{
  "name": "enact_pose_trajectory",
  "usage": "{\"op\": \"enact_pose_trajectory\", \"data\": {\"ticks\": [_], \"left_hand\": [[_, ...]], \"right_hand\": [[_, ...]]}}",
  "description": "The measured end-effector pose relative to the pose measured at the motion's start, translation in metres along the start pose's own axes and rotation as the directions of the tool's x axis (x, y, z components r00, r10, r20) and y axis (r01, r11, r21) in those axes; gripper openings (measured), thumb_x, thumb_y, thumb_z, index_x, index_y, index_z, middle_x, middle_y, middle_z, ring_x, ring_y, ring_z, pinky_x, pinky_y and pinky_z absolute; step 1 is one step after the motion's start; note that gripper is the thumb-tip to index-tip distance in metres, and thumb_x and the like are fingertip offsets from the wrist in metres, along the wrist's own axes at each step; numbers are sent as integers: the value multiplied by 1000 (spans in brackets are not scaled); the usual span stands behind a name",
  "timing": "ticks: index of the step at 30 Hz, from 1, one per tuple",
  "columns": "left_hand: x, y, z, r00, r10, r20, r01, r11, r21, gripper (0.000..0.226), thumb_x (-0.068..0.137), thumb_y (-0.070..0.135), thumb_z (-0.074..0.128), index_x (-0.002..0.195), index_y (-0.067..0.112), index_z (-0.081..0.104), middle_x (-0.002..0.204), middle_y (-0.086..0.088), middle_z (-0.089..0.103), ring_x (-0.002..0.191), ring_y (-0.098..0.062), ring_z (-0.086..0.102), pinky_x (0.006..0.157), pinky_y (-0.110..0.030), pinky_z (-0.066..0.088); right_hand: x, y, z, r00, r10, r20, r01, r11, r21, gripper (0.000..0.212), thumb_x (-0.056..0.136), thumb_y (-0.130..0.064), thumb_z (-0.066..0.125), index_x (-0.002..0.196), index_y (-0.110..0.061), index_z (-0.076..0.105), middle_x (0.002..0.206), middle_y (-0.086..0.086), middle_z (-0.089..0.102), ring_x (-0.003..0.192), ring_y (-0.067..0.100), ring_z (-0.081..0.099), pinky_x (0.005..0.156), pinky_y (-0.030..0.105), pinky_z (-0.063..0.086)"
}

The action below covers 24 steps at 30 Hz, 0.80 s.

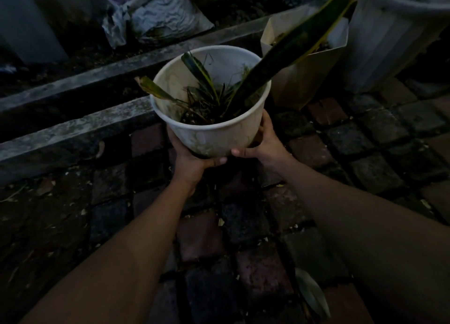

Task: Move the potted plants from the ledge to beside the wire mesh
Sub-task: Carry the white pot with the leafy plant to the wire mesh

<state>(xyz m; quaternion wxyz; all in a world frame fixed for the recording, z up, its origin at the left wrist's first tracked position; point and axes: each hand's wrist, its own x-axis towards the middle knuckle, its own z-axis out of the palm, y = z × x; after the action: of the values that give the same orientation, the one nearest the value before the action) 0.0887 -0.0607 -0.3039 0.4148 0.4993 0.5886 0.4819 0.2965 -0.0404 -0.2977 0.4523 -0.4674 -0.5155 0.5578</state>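
- Both forearms reach in from the near edge.
- Left hand (192, 163) and right hand (264, 143) clamp the white potted plant (214, 119) from below, above brick paving (243, 226), near the concrete ledge (73, 128).

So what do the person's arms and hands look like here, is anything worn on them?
Both forearms are bare from the bottom edge of the frame to the wrists, with no sleeves in view. The left hand and right hand are bare too, without gloves. No watch, bracelet or ring can be made out, though the dim light makes small details hard to tell. A short, pale thumbnail shows on the left hand.
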Motion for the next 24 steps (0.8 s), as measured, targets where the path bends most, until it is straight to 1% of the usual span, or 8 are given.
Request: {"op": "enact_pose_trajectory", "data": {"ticks": [3,7,10,12,17,20,22,24], "left_hand": [[-1,2,0,1000,-5,11,5,1000,11,167,34,41,103,157,36,-11,163,-2,28,146,-20,38,112,-51,46],[-1,4,-1,1000,-13,3,13,1000,-11,164,34,33,103,158,34,-4,159,1,35,143,-17,42,112,-48,47],[-1,7,-1,1000,-13,-4,13,999,-39,163,27,40,104,157,34,6,156,2,40,141,-17,44,109,-48,49],[-3,9,-1,1000,-6,-8,6,999,-53,162,26,41,104,157,34,9,155,0,41,141,-20,45,108,-49,50],[-1,25,0,998,63,-21,-65,993,-94,152,37,24,103,158,34,12,157,0,40,142,-18,45,109,-53,49],[13,50,-6,987,160,-2,-159,979,-130,148,44,14,100,161,28,9,161,-3,35,145,-20,42,108,-55,48],[21,79,-10,982,190,0,-188,967,-171,144,44,10,99,160,19,13,158,-4,40,141,-17,47,107,-51,51],[27,120,-17,982,180,-51,-187,962,-199,138,43,5,98,157,16,22,150,0,50,132,-8,55,99,-39,57]], "right_hand": [[2,-4,1,999,-33,29,33,999,15,131,66,7,87,159,-27,1,159,4,25,131,10,40,87,10,52],[3,-6,2,1000,4,31,-8,993,118,129,63,8,87,157,-32,9,157,7,32,139,21,41,99,27,54],[0,-7,2,998,35,44,-43,977,207,130,58,0,89,157,-37,14,155,7,36,140,25,42,101,40,54],[-2,-9,4,996,54,74,-71,964,257,131,58,-3,91,156,-43,14,155,6,37,137,25,44,95,42,57],[-5,-23,7,1000,-3,19,-2,964,268,123,63,-15,90,154,-49,15,156,5,36,139,27,44,103,57,49],[-2,-47,11,998,-48,-31,55,943,329,121,59,-25,88,153,-50,16,156,1,36,138,27,45,101,62,49],[6,-75,13,994,-81,-68,99,937,335,118,60,-29,86,153,-52,16,158,1,31,139,27,44,101,64,48],[16,-115,13,991,-113,-74,131,937,325,112,63,-32,85,151,-54,19,160,-3,29,141,26,42,99,64,49]]}}
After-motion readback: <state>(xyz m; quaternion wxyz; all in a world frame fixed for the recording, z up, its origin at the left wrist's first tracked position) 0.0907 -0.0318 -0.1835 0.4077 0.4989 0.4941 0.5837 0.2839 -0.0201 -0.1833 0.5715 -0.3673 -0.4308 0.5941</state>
